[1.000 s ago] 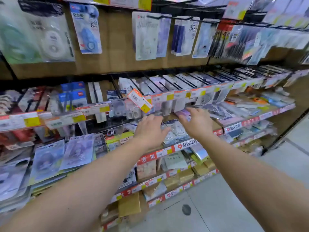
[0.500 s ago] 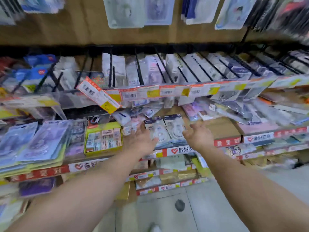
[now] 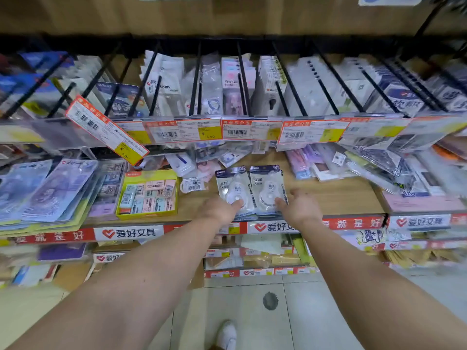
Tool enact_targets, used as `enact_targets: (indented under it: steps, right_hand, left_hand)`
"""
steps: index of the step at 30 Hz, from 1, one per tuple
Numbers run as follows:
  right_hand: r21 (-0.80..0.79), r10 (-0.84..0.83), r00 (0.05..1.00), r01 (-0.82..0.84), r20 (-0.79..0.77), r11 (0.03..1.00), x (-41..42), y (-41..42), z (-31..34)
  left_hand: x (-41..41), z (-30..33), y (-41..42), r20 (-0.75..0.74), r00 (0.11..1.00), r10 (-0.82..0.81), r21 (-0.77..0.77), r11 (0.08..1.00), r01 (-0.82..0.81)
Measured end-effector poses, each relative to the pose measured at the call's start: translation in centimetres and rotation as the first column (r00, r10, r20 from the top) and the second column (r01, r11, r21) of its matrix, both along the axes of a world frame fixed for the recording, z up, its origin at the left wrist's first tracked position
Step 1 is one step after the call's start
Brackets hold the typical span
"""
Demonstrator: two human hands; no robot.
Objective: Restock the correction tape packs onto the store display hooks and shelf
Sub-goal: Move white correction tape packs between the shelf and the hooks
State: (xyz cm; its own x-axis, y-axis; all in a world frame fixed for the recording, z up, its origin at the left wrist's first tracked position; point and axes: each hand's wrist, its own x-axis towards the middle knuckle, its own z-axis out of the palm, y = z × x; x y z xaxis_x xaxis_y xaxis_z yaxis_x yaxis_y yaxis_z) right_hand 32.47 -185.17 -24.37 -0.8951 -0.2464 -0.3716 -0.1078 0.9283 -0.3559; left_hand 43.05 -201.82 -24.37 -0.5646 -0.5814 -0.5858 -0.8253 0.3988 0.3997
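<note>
Two clear correction tape packs lie side by side near the front of the wooden shelf [image 3: 333,198]: a left pack [image 3: 231,181] and a right pack [image 3: 267,181], each seeming to top a small stack. My left hand [image 3: 217,210] rests at the left pack's lower edge with its thumb on the blister. My right hand [image 3: 300,209] touches the right pack's lower right corner with straight fingers. Neither hand lifts a pack. Above hang black display hooks [image 3: 194,82] carrying more packs.
A yellow box of erasers [image 3: 147,195] sits just left of my left hand. A loose price label [image 3: 106,130] hangs askew from the label rail above. Purple card packs [image 3: 58,188] fill the shelf's left end, mixed packets its right. Lower shelves and the tiled floor [image 3: 240,311] lie below.
The camera has tipped down and come closer to the shelf. Both hands have drawn back from deeper in the shelf to the front edges of the two packs.
</note>
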Motion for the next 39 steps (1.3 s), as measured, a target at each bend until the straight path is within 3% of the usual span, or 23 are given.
enact_targets:
  steps: [6,15,20,24,31,39]
  right_hand:
    - [-0.064,-0.016,0.992,0.024,0.123,0.998,-0.8,0.0,-0.7]
    - [-0.178,-0.067,0.954,0.123,0.291,0.976,-1.4,0.0,-0.7]
    - [-0.212,-0.131,0.922,0.219,0.364,0.952,-1.4,0.4,-0.7]
    - [-0.362,-0.175,0.882,0.351,0.437,0.863,0.4,0.2,-0.1]
    - [-0.512,-0.139,0.861,0.412,0.489,0.754,5.2,0.0,1.1]
    - [-0.617,-0.140,0.909,0.374,0.393,0.692,14.8,-2.6,4.8]
  left_hand:
    - [-0.3,-1.5,-0.4,-0.081,0.989,0.123,0.117,0.987,-0.113]
    - [0.4,-0.9,-1.0,-0.061,0.984,0.167,0.166,0.974,-0.154]
    - [1.1,-0.2,-0.9,-0.121,0.942,0.313,0.332,0.907,-0.258]
    - [1.9,0.6,-0.7,-0.199,0.928,0.314,0.390,0.894,-0.219]
    - [5.3,1.8,-1.9,-0.306,0.926,0.222,0.347,0.932,-0.109]
    - [13.5,4.4,-5.9,-0.395,0.898,0.195,0.431,0.902,-0.007]
